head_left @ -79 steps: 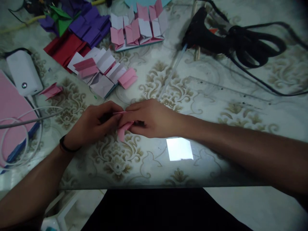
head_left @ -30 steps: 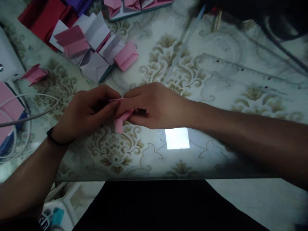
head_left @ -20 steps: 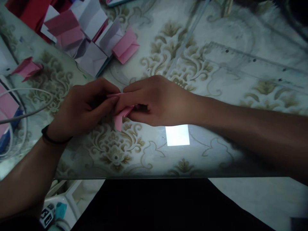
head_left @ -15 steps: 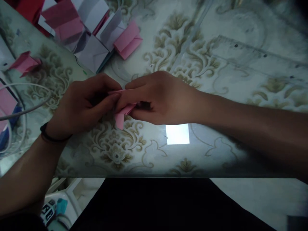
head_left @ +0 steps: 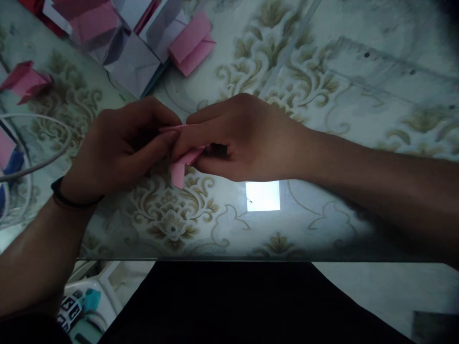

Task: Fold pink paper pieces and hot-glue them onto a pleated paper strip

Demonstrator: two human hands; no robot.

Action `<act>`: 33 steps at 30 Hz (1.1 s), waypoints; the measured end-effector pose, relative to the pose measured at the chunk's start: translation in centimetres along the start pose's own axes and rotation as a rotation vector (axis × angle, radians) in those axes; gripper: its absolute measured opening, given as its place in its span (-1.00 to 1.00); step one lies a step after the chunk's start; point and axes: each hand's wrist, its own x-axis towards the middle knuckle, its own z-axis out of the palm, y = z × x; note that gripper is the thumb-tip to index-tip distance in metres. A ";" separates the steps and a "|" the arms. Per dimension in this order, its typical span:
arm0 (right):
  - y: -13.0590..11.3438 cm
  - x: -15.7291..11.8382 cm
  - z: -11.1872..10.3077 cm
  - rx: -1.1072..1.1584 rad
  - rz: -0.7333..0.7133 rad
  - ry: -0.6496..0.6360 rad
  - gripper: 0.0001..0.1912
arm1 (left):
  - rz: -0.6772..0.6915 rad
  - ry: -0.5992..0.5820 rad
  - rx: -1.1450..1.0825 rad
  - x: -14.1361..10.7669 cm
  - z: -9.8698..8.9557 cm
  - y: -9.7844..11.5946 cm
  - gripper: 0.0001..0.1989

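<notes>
Pink folded paper (head_left: pixel 179 172) sits between the 2 hands, near the table's front edge, mostly covered by fingers; can't tell if it touches the table (head_left: pixel 118 234). Left hand (head_left: pixel 122 148) nearly closed, thumb and index pinching a thin upper edge, other fingers curled out of sight. Right hand (head_left: pixel 240 138) partly closed on the same paper, index laid across it, thumb below with a small gap between them; exact contact hidden. 1 flap pokes out below the fingers, pointing down. Handling, my guess: very light, thin, fairly crisp along creases but floppy on single-layer flaps — would bend, crumple or tear under a hard squeeze, not much slip on dry skin. Best hold looks to be a light thumb-and-index pinch on folded, layered edges; that loose flap seems a poor place to grab. Beyond the hands: pink-and-white folded cluster (head_left: pixel 134 64), loose pink piece (head_left: pixel 193 45) against it, clear ruler (head_left: pixel 387 71) well apart at right.
</notes>
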 end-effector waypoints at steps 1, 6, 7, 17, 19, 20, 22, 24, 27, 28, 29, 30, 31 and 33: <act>0.0 0.0 0.0 0.002 0.001 -0.001 -0.78 | 0.003 -0.003 -0.003 0.0 0.0 0.0 -0.78; -0.2 0.0 -0.1 0.007 0.018 0.005 -0.77 | 0.035 -0.012 0.048 0.0 0.0 -0.1 -0.75; -0.2 0.0 -0.1 0.010 0.019 0.003 -0.77 | 0.036 -0.011 0.061 0.1 0.0 -0.2 -0.73; -0.5 -0.1 -0.2 0.019 0.021 -0.001 -0.75 | 0.000 -0.013 0.036 0.1 0.0 0.1 -0.75; -0.5 -0.1 -0.2 0.027 0.029 -0.004 -0.74 | -0.020 0.000 0.018 0.0 0.0 0.3 -0.78; -0.5 -0.1 -0.2 0.031 0.030 -0.007 -0.74 | -0.026 0.005 0.013 0.0 0.0 0.3 -0.78; -0.5 -0.1 -0.2 0.033 0.031 -0.012 -0.74 | -0.027 0.003 0.024 0.0 0.1 0.4 -0.79; -0.5 0.0 -0.3 0.023 0.030 -0.011 -0.74 | -0.021 0.001 0.039 0.1 0.1 0.4 -0.80; -0.4 0.0 -0.3 0.008 0.032 -0.012 -0.74 | -0.025 0.002 0.025 0.1 0.2 0.3 -0.81; -0.4 0.0 -0.3 0.007 0.030 -0.014 -0.74 | -0.033 0.003 0.023 0.1 0.2 0.3 -0.81; -0.4 -0.1 -0.3 0.006 0.028 -0.015 -0.74 | -0.041 -0.001 0.027 0.1 0.2 0.3 -0.81; -0.4 -0.1 -0.3 0.006 0.026 -0.016 -0.74 | -0.039 -0.001 0.034 0.1 0.1 0.3 -0.80; -0.3 -0.1 -0.2 0.010 0.022 -0.017 -0.73 | -0.029 -0.004 0.043 0.1 0.1 0.3 -0.78; -0.4 -0.1 -0.2 0.019 0.017 -0.011 -0.69 | -0.019 -0.014 0.046 0.1 0.0 0.4 -0.76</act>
